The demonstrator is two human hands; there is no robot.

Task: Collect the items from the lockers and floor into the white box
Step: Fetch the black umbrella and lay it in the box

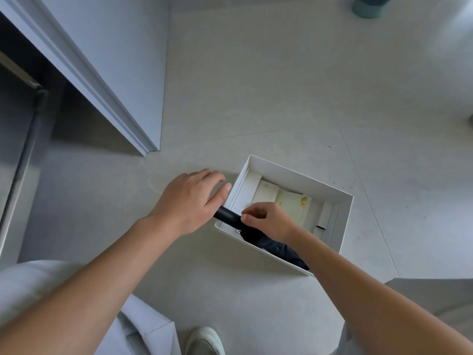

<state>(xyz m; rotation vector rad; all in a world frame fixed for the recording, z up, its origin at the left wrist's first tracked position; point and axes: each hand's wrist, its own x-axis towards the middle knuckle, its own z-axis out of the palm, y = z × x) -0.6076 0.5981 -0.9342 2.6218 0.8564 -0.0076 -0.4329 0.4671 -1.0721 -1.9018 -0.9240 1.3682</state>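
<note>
Pinches with the fingers of the right hand, curled onto the folded umbrella just where black handle meets dark canopy. Holds the left hand loose and unclenched, spread over the handle's end at the near left corner of the white box; cannot tell whether the palm touches the handle.

Lies along the box's near wall, canopy inside, handle riding up over the rim at that corner. Looks a shade too long to drop flat there. May well stay propped on the rim and roll or tip out onto the floor once let go.

Grips at one narrow point on a long thing, so could twist or slip out of the pinch if levered. Could shove or tilt the box across the smooth floor if pressed down hard, with nothing seen bracing it. Might crease the pale packet lying on the box bottom just beside the umbrella if swung diagonally to fit.

Stands well apart from the open locker door at the left.
</note>
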